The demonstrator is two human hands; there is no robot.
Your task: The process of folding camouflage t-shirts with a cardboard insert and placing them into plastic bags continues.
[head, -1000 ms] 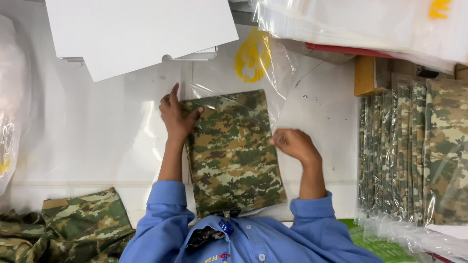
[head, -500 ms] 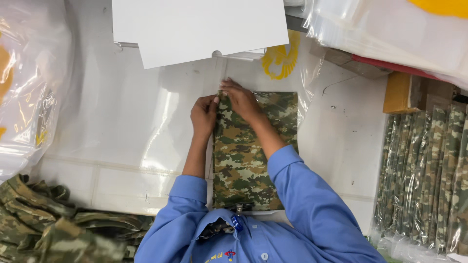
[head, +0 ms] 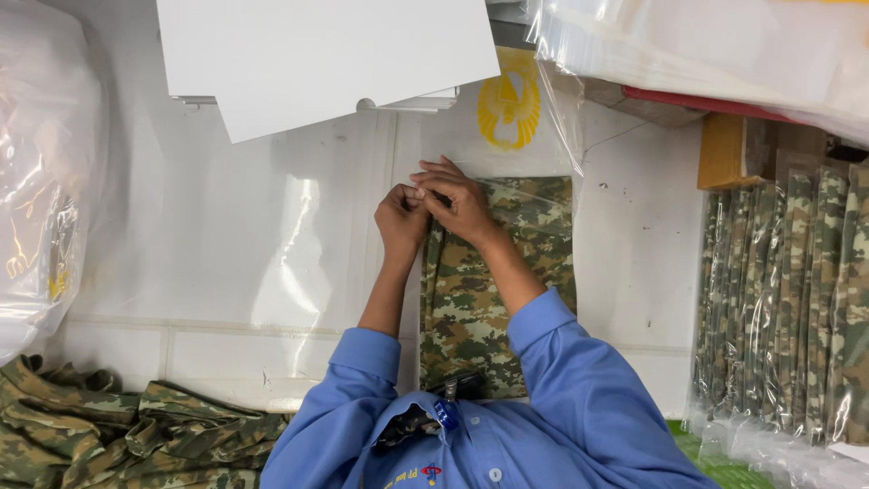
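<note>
1. Folded camouflage garment (head: 493,290) flat on white tabletop (head: 226,272), centre of frame, partly inside clear plastic bag (head: 543,136) with yellow emblem at its upper end.
2. Left hand (head: 403,220) at upper left corner of garment, fingers curled shut, pinching the bag edge there.
3. Right hand (head: 462,204) just beside, touching the left; fingers bent, closed on the same edge.
4. White boards (head: 317,54) upper centre.
5. Bagged camouflage stack (head: 787,299) right edge.
6. Loose camouflage cloth (head: 118,435) lower left.
</note>
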